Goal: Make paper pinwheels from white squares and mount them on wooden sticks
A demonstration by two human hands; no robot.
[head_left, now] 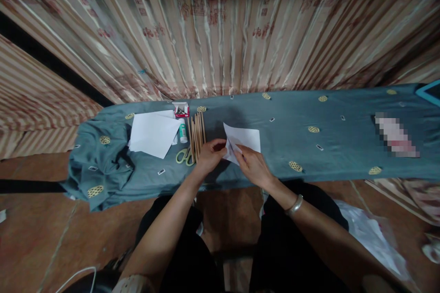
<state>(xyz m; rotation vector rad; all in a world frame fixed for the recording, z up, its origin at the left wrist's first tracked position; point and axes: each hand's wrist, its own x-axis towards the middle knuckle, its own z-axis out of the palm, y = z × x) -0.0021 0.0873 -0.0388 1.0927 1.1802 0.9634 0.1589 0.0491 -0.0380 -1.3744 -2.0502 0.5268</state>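
Observation:
A sheet of white paper [248, 137] is held between both hands just above the cloth-covered table, with one part of it folded or bent up at the left. My left hand [210, 155] pinches the paper's left edge between thumb and fingers. On the near side, my right hand [253, 165] grips the lower part, its fingers pointing up and left. Left of my left hand lie several thin wooden sticks [196, 135], partly over a pair of green-handled scissors [185, 156]. A glue stick [183, 131] lies beside the sticks.
A stack of white sheets [153, 132] lies at the left. Behind the glue stick sits an open red box [181, 110] with small metal pieces. At the far right are a blurred pinkish item [396, 136] and a blue-edged object [429, 93]. A patterned curtain [220, 32] hangs behind the table.

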